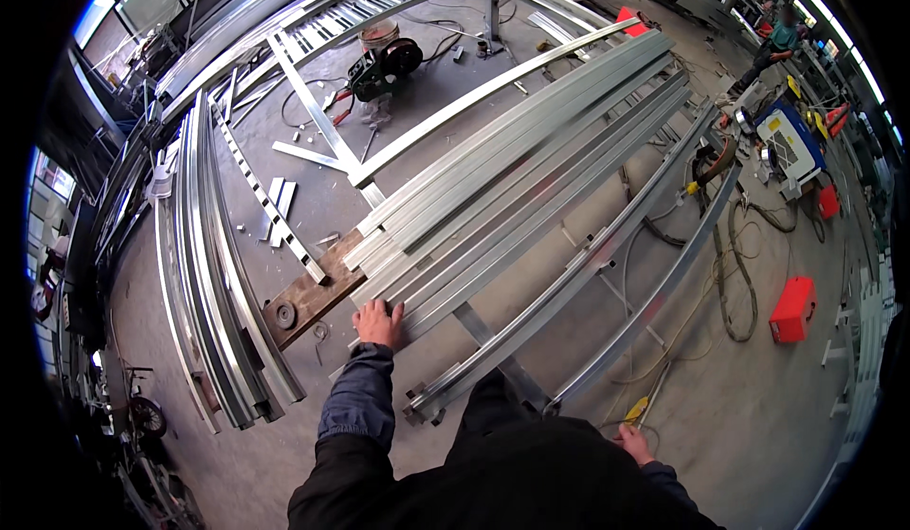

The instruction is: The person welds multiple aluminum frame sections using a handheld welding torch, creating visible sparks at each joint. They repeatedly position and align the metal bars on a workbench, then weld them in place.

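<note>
My left hand [378,324] reaches forward and rests flat, fingers spread, on the near ends of a stack of long galvanized steel profiles [517,165] that run away to the upper right. The ends lie across a brown wooden plank [308,298]. My right hand [633,443] hangs low beside my dark jacket at the lower right, fingers loosely curled, holding nothing that I can see. A yellow object [636,409] lies on the floor just above it.
Another bundle of steel profiles [213,274] lies along the left. Two long rails [607,255] run beside the stack. A chop saw [384,63] stands further back. A red box [791,309], a welding machine [791,141], hoses and cables sit at the right. A person [775,45] crouches far back.
</note>
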The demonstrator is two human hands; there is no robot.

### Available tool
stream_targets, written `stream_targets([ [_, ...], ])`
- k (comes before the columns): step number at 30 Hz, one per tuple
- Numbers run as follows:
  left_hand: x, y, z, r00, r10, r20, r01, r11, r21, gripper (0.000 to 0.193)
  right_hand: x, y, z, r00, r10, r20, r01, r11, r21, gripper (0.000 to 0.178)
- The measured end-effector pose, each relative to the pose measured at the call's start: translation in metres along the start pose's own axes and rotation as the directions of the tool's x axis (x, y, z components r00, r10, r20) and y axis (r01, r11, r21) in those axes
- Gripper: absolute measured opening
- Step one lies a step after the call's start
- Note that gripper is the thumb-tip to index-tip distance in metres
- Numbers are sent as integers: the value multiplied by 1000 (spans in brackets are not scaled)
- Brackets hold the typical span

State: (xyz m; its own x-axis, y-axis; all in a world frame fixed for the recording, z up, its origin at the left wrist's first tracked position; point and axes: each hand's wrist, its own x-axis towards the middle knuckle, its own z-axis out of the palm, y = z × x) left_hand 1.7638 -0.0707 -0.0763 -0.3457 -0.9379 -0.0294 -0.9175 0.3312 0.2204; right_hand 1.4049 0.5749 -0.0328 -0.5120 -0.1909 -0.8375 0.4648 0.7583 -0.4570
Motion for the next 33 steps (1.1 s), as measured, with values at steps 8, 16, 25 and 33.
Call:
stream_targets([
  [8,47,-65,6,976,-79,-201,72,997,-39,88,32,-92,24,1000,-19,16,20,998,-68,43],
  [16,100,-73,-5,933,-46,358,24,998,64,57,31,-178,52,991,-122,58,128,984,-127,46],
  [25,56,-10,-164,651,195,733,-88,979,-183,49,56,-261,77,875,-332,351,361,932,-18,49],
  [33,-145,127,-274,365,105,925,398,881,-257,44,86,-473,174,774,-467,427,153,792,591,81],
])
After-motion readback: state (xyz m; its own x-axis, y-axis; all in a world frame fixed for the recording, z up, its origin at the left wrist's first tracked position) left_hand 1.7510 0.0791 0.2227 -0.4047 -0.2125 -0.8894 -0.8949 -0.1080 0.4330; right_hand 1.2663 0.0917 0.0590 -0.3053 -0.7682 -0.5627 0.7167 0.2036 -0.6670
